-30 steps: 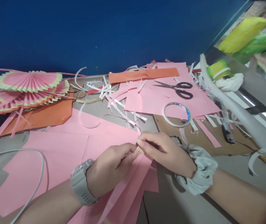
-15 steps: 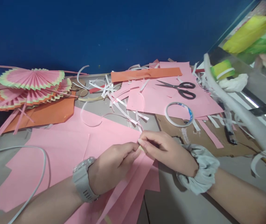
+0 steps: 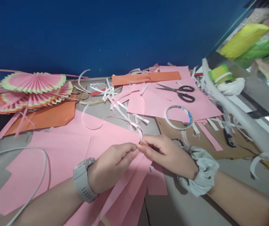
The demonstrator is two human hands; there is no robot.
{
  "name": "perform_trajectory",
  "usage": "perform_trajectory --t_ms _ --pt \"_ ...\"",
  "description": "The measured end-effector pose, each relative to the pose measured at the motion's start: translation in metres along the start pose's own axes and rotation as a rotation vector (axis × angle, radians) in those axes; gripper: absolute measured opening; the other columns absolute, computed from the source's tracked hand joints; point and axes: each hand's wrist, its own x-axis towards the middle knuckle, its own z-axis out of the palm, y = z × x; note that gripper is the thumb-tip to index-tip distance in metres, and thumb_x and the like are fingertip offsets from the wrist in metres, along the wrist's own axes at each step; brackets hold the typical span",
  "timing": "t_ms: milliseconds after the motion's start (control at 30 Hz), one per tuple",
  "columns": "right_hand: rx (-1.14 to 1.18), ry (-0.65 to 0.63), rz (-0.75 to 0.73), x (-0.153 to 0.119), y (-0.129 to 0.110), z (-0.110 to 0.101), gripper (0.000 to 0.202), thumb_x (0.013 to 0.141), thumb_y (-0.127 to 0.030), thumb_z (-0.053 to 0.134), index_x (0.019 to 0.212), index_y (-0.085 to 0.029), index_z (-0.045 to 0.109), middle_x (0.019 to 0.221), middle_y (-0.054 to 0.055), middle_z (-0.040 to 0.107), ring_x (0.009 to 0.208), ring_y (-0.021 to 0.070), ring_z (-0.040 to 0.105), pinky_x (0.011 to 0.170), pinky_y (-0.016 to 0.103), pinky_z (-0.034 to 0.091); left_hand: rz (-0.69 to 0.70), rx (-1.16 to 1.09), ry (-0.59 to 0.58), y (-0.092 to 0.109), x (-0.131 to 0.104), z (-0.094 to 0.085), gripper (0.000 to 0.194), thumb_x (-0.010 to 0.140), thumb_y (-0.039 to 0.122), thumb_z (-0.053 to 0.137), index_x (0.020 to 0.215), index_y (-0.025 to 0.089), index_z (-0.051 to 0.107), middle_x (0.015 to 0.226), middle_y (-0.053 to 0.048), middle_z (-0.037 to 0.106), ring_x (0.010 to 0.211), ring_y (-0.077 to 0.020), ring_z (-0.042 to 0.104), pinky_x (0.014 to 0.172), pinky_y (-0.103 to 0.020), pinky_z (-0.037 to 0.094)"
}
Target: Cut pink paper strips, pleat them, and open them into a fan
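Note:
Near the middle of the view, my left hand and my right hand meet at their fingertips. Both are closed in a pinch at the upper end of folded pink paper, whose long creased layers run down below my left hand. A small orange bit shows at my right fingertips; what it belongs to is hidden. Under my left hand and forearm lie large pink sheets. My left wrist carries a grey watch, and a pale scrunchie circles my right wrist.
Black scissors rest on a pink sheet behind my hands. A tape roll lies partly on cardboard. Pleated paper fans are stacked at left, near a white cable. White strips litter the back.
The fingertips have shifted slightly on the paper's end, and an orange bit now shows at my right fingers. A pink piece at the right edge of the folds sits slightly farther right.

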Motion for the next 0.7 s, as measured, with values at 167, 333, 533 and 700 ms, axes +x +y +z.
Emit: perform_trajectory --t_ms 167,333,533,700 --pt "-0.017 -0.027 -0.045 0.0008 -0.0009 -0.0007 0.033 0.088 -0.034 0.044 0.062 -0.019 0.029 0.057 -0.006 0.030 0.052 0.0076 0.030 0.049 0.023 0.023 0.004 -0.066 0.002 0.0010 -0.0007 0.0005 0.020 0.090 0.027 0.037 0.086 0.020 0.055 0.078 0.003 0.057 0.073 -0.0118 0.049 0.066 -0.022 0.038" --pt "0.027 0.059 -0.046 0.0009 0.0006 0.0004 0.033 0.089 -0.031 0.039 0.061 -0.019 0.027 0.057 -0.006 0.028 0.052 0.0080 0.029 0.048 0.023 0.024 -0.039 -0.030 -0.029 0.0043 -0.0003 -0.0013 0.027 0.089 0.036 0.036 0.069 0.019 0.042 0.058 0.006 0.031 0.053 -0.0090 0.029 0.048 -0.021 0.026" --pt "0.043 0.089 -0.051 0.0007 -0.0001 -0.0013 0.031 0.090 -0.030 0.037 0.062 -0.020 0.029 0.060 -0.005 0.030 0.055 0.0090 0.032 0.052 0.023 0.027 -0.043 0.103 -0.085 0.0017 -0.0020 -0.0012 0.034 0.088 0.040 0.036 0.062 0.020 0.027 0.058 0.006 0.023 0.051 -0.0089 0.022 0.045 -0.023 0.020" --pt "-0.009 0.103 -0.028 0.0024 -0.0045 0.0015 0.027 0.091 -0.030 0.035 0.067 -0.019 0.040 0.061 -0.005 0.039 0.056 0.0093 0.039 0.054 0.023 0.029 -0.053 0.088 -0.044 0.0003 -0.0006 0.0044 0.034 0.089 0.042 0.031 0.065 0.020 0.031 0.058 0.006 0.027 0.052 -0.0093 0.026 0.047 -0.023 0.023"
